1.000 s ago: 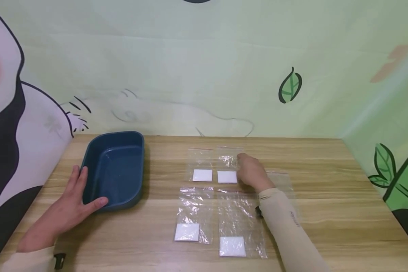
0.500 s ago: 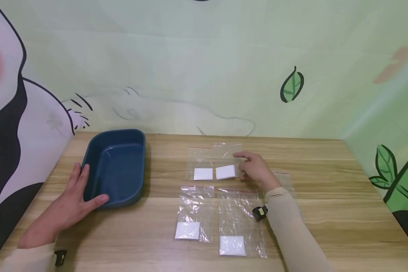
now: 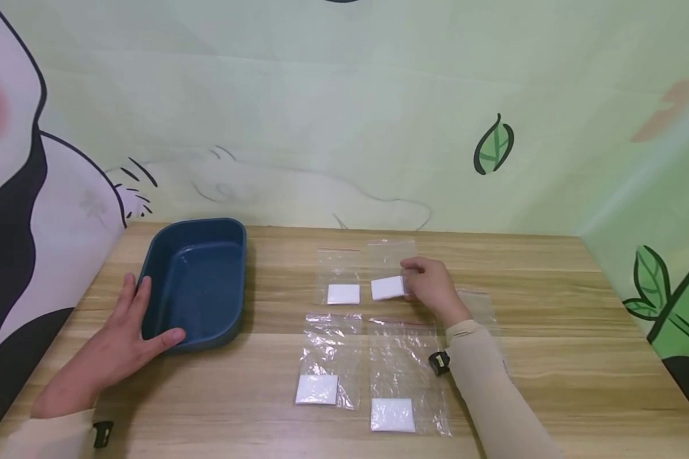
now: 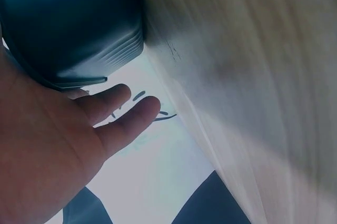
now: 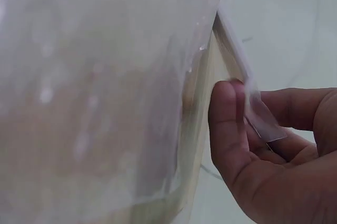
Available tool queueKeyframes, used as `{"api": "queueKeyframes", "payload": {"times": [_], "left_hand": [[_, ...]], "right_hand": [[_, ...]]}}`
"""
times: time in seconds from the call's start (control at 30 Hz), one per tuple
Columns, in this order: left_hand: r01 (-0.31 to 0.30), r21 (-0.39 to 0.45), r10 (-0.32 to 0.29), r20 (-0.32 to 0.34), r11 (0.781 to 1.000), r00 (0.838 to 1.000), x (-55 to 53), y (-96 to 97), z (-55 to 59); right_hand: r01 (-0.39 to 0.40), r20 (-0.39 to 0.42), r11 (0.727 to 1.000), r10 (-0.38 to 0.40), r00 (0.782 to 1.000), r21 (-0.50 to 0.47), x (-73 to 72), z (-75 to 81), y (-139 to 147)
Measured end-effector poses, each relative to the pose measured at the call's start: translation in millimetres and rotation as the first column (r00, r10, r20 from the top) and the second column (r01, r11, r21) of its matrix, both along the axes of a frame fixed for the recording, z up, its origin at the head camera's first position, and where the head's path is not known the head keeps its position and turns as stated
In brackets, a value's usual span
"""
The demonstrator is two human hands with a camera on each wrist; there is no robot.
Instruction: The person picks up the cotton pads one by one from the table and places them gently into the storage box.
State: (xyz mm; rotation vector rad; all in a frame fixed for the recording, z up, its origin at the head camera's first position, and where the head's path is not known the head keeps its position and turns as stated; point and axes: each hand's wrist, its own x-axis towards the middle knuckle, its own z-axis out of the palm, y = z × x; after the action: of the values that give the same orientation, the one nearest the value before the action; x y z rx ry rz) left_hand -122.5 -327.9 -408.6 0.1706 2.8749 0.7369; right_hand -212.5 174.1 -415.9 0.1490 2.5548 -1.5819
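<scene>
My right hand [image 3: 433, 290] pinches the right edge of a small clear zip bag [image 3: 387, 252] at the back. A white rectangle [image 3: 387, 288] shows in the bag's lower part, slightly tilted. In the right wrist view, thumb and fingers hold the bag's edge [image 5: 266, 121] between them. My left hand [image 3: 111, 357] lies against a dark blue basin [image 3: 238, 319], its fingers straight along the left side and the thumb over the near rim. From the left wrist, two straight fingers [image 4: 129, 124] show beside the basin's ribbed underside.
Another small zip bag [image 3: 335, 268] lies flat to the left. Two larger zip bags, one at left [image 3: 330, 344] and one at right [image 3: 402, 363], lie nearer, each with a white rectangle. My right forearm partly hides a further bag [image 3: 482, 309]. A printed cloth [image 3: 321, 115] backs the wooden table.
The right hand has taken hold of the back right small bag's edge. That bag has tilted and shifted slightly, first left, then right. The left hand stays at the basin.
</scene>
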Motion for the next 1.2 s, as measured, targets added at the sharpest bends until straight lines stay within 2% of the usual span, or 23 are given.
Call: {"api": "queueKeyframes", "payload": {"times": [0.1, 0.23, 0.67, 1.2], "left_hand": [[0.000, 0.001, 0.000, -0.006, 1.000, 1.000, 0.3, 0.0, 0.1], [0.005, 0.012, -0.005, -0.012, 1.000, 1.000, -0.1, 0.2, 0.2], [0.003, 0.010, -0.003, -0.005, 1.000, 1.000, -0.7, 0.0, -0.3], [-0.008, -0.012, 0.009, 0.012, 1.000, 1.000, 1.4, 0.8, 2.3]], "right_hand": [[0.031, 0.045, 0.991, -0.025, 0.999, -0.127, 0.0, 0.6, 0.2], [0.039, 0.079, 0.978, -0.023, 0.997, -0.205, 1.1, 2.4, 1.6], [0.044, 0.043, 0.992, -0.039, 0.998, -0.116, 2.3, -1.2, 1.4], [0.076, 0.013, 0.963, -0.075, 0.997, -0.258, 6.9, 8.5, -1.6]]}}
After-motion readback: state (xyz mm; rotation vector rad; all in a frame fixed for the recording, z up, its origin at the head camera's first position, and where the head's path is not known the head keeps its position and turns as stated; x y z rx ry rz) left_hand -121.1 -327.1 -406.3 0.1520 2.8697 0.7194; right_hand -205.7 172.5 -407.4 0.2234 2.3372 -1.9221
